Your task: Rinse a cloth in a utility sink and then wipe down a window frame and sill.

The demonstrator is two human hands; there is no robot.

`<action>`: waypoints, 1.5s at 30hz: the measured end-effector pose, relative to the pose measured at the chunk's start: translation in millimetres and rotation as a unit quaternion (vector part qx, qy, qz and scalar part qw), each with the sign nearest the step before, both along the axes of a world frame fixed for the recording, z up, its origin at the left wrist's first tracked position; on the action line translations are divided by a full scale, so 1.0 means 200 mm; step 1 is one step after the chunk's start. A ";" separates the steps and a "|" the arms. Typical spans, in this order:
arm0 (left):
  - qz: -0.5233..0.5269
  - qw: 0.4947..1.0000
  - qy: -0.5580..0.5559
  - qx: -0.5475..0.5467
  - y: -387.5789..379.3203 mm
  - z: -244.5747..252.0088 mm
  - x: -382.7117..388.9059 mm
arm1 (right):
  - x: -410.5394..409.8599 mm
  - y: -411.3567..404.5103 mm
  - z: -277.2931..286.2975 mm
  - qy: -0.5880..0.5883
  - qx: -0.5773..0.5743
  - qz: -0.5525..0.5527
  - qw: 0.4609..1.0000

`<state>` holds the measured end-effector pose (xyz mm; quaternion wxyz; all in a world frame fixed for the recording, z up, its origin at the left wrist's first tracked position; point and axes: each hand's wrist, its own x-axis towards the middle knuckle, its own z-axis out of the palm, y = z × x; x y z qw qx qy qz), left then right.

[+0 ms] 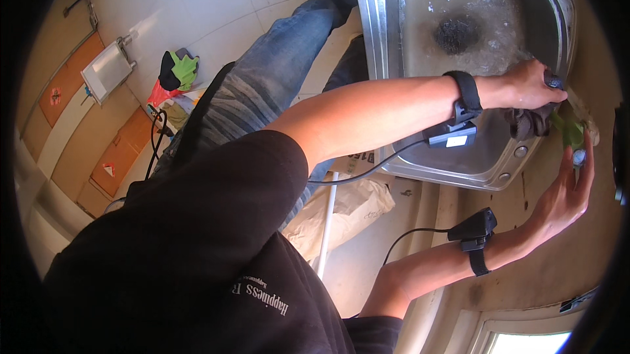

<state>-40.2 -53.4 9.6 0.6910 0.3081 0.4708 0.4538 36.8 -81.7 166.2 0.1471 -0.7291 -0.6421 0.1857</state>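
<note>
My left hand (529, 86) reaches over the far rim of the stainless-steel sink (374, 34), its fingers closed on a dark object (553, 80). Beneath it hangs bunched dark brown cloth or a glove (527, 122) over the basin. Lower at the right, my right hand (573, 177) has its fingers on either side of a green object (572, 132) with a shiny, bluish-white round end (579, 157). The green object sits beside the dark bundle; whether the two are joined cannot be told. Cloudy, rippled water (487, 19) stands in the basin around a dark round drain.
Each wrist bears a strapped device with a cable. Below the sink lie a brown paper bag (344, 206) and a white pipe (327, 226). Green and black gloves (179, 69) lie at the left on red plastic. A wall runs behind the sink, with a window at the lower right.
</note>
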 end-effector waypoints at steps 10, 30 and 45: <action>-0.028 0.996 0.073 -0.035 -0.11 -0.08 -0.09 | -0.06 -0.03 -0.19 -0.155 0.189 -0.051 0.968; -0.319 0.914 0.230 -0.099 -0.45 0.00 -0.01 | -0.12 -0.85 -0.82 0.802 -0.192 -0.466 0.320; -0.233 0.876 0.389 0.166 -0.71 -0.15 0.06 | -0.04 -0.74 -0.85 0.689 -0.174 -0.464 0.529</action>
